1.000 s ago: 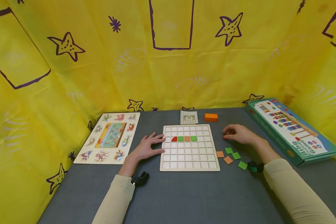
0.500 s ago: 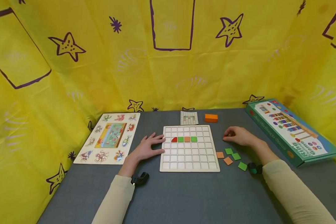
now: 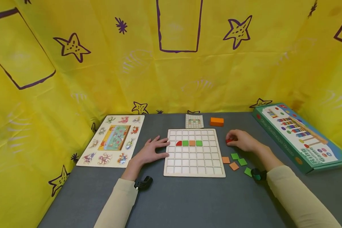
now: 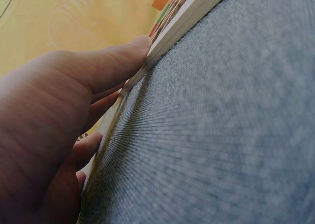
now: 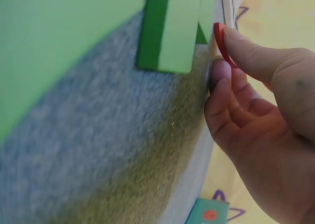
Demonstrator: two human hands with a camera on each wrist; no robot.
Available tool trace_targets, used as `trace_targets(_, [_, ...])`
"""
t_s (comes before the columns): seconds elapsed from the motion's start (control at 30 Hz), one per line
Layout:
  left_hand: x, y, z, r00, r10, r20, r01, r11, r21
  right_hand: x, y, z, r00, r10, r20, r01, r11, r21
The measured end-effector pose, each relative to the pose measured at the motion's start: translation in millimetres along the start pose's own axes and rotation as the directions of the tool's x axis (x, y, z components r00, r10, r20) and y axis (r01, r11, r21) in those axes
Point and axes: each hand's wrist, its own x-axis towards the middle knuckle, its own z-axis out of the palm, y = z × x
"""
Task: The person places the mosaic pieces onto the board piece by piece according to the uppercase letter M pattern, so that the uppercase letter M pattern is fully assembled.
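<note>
My left hand (image 3: 152, 151) rests beside the white grid board (image 3: 193, 172), its thumb and fingertips touching the board's left edge with fingers extended. In one row of the board sit a red quarter-round tile (image 3: 179, 143), two green tiles (image 3: 185, 143) and an orange tile (image 3: 192, 143). To the right of the board my right hand (image 3: 242, 140) pinches a small red tile with a curved edge (image 5: 222, 44) between thumb and fingers. The fingers partly hide that tile. Loose green tiles (image 3: 242, 162) and orange tiles (image 3: 234, 166) lie on the table just in front of this hand.
A small pattern card (image 3: 194, 122) and an orange block (image 3: 217, 122) lie behind the board. At the left is a sea-animal puzzle board (image 3: 102, 158). A green game box (image 3: 288, 142) stands at the right. A yellow curtain (image 3: 171, 82) closes off the back.
My right hand stays near the same spot, its fingers turning slightly with the red tile held in them. The left hand keeps its place at the board's edge. The head view shifts slightly.
</note>
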Motion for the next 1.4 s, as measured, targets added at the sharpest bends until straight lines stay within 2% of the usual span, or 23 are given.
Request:
trace_targets(0.13, [-0.2,-0.1,1.8,1.0,-0.008,0.016,0.008,1.0,0.01,0.2,-3,3,1.0,-0.003,0.005,0.003,1.0,0.019])
trace_targets(0.33, [2.3,0.8,1.4,1.0,-0.003,0.001,0.003,1.0,-0.001,2.6,-10,3,1.0,-0.025,-0.007,0.025,0.999,0.04])
trace_targets(0.77, [3.3,-0.1,0.1,1.0,0.001,0.003,-0.001,1.0,0.0,10.0,-21,1,1.0,-0.021,-0.002,0.021,0.998,0.052])
trace_targets(1.0, [3.5,-1.2,-0.1,1.0,0.001,0.008,-0.001,1.0,0.001,17.8,-31,3,0.999,-0.05,0.0,0.05,0.997,0.054])
trace_targets(1.4, [1.4,-1.0,0.2,1.0,-0.003,0.01,0.003,1.0,-0.005,36.6,-48,14,0.996,-0.072,0.053,0.065,0.992,0.11])
